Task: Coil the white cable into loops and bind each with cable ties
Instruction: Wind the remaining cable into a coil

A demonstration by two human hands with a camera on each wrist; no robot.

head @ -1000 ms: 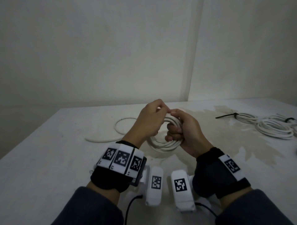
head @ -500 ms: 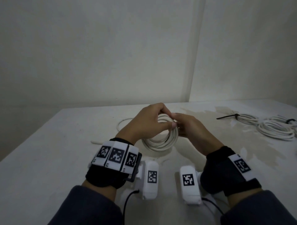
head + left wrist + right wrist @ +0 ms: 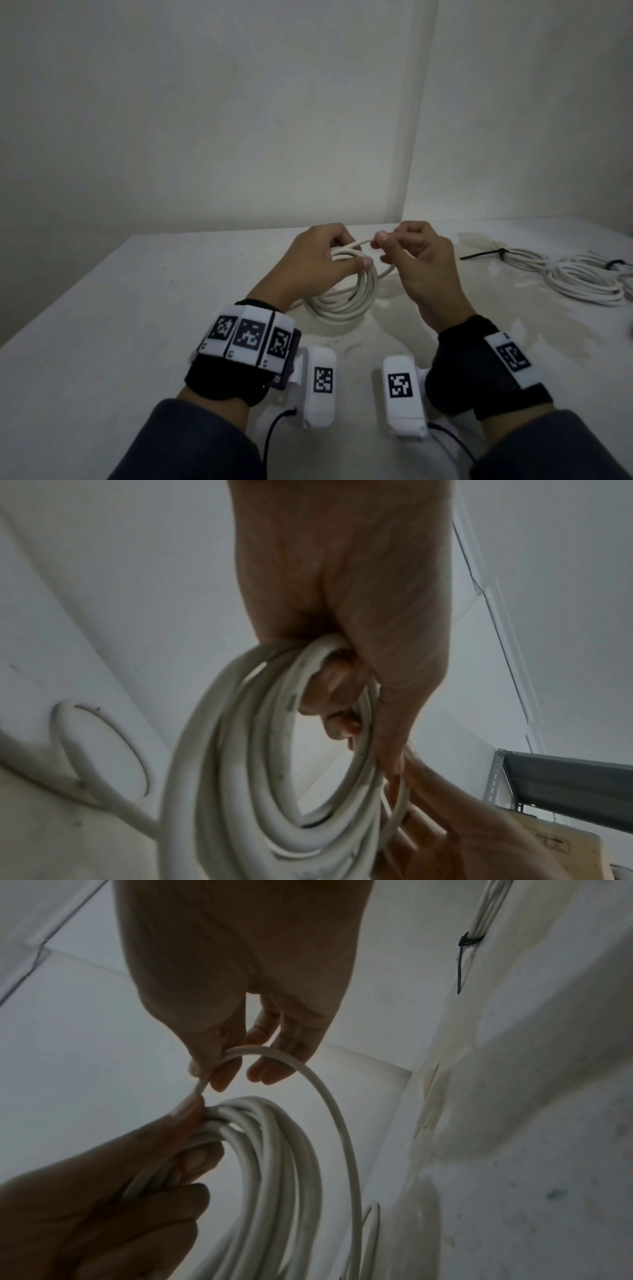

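White table (image 3: 102, 342) — stained, perhaps damp

A round white plastic-sheathed cable coil (image 3: 346, 301), black-and-white checker-patterned wrist bands (image 3: 248, 337), and a thin black plastic cable tie (image 3: 479, 254) show against the white stained table (image 3: 102, 308).

Worktop (image 3: 102, 342), set into a corner of two walls. Centre, towards the back: coil of cable (image 3: 346, 298), its lower edge on the worktop, its top gripped in the left hand (image 3: 308, 263). Right hand (image 3: 418, 260) just right of the left one, pinching a single strand that arched from the top of the coil. One loose loop (image 3: 99, 748) lay on the worktop left of the coil. Far right, well apart: bundled cables (image 3: 582, 281) lying flat, a cable tie (image 3: 486, 254) at their left end, its tail pointing left.
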